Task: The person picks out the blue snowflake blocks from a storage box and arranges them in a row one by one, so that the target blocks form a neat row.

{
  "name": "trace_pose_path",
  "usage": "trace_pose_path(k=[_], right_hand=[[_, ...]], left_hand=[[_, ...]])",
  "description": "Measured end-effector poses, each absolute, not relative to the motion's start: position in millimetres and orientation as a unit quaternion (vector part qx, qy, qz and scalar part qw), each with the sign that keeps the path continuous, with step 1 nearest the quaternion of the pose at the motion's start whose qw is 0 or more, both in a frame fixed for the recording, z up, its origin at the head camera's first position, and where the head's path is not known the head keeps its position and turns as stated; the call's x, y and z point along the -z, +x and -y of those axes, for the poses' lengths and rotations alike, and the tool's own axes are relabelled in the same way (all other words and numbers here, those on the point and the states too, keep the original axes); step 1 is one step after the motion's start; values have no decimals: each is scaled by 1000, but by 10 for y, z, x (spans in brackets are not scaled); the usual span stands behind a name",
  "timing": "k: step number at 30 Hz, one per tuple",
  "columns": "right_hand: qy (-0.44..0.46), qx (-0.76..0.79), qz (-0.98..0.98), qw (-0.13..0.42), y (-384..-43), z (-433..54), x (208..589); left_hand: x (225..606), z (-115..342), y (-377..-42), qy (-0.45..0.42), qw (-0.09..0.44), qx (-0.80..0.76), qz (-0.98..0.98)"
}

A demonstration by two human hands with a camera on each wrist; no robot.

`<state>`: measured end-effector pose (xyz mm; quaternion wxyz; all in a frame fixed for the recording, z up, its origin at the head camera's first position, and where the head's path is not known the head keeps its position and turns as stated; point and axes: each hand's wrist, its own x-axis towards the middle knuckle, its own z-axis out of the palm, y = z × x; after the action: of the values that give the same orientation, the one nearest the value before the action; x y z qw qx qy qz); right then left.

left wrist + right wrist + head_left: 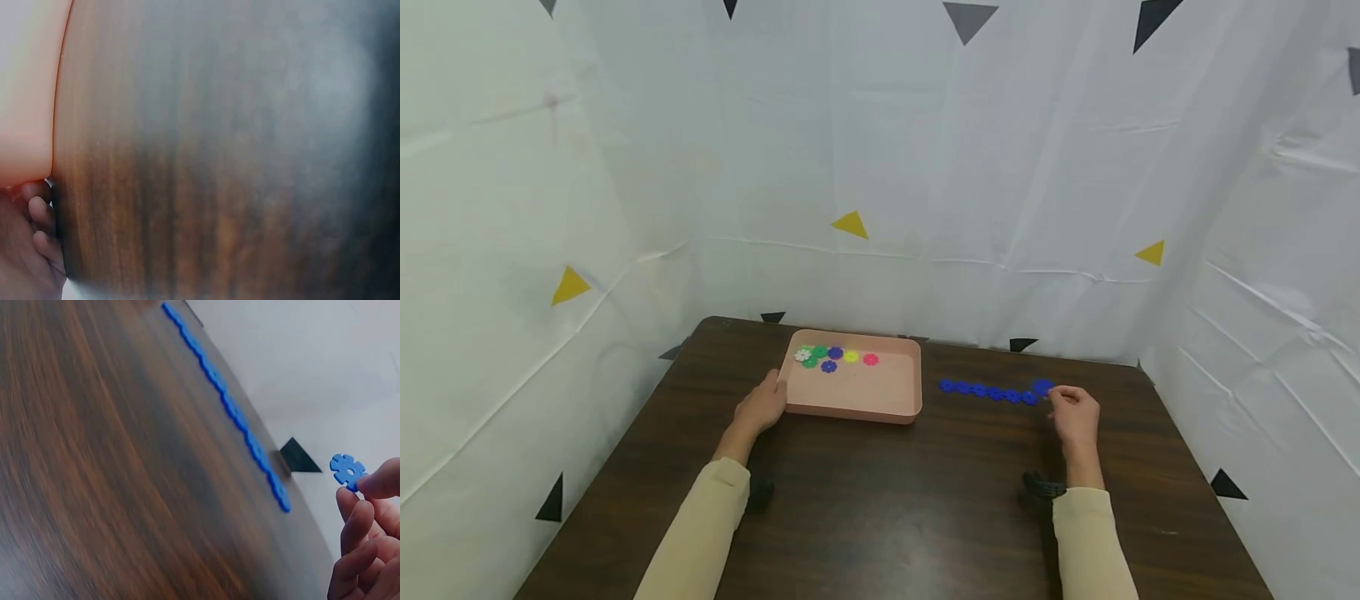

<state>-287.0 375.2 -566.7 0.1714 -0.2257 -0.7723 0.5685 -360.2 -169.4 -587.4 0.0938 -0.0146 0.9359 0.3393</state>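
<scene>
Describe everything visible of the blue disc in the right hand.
The blue disc is thin and flower-shaped, with notches round its edge, rounded petals and a small hole in the middle. It looks like plastic. The right hand pinches it at one edge, covering that part. It appears raised off the table, near the right end of the blue row, but apart from it.

A dark wood-grained table (880, 492) carries a soft sheen near its middle. Creased white sheeting (887, 125) rises on the left, right and far sides, marked with scattered yellow triangles (852, 225), black triangles (552, 500) and grey triangles (967, 22).
</scene>
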Motion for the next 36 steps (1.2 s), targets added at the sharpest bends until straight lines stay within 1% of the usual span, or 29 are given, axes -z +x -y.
trace_pose_path(k=[13, 20, 24, 36], right_hand=[[-268, -510, 804, 146, -2906, -3931, 5736], [-293, -441, 844, 82, -2963, -3983, 5742], [-297, -426, 853, 60, -3002, -3997, 5713], [-301, -409, 861, 42, -3004, -3953, 5656]], left_hand=[[5860, 1682, -3607, -19, 97, -340, -935], [5829, 1681, -3581, -6, 88, -335, -938], [5843, 1690, -3588, -6, 90, -333, -938], [5851, 1691, -3609, -15, 97, -333, -938]])
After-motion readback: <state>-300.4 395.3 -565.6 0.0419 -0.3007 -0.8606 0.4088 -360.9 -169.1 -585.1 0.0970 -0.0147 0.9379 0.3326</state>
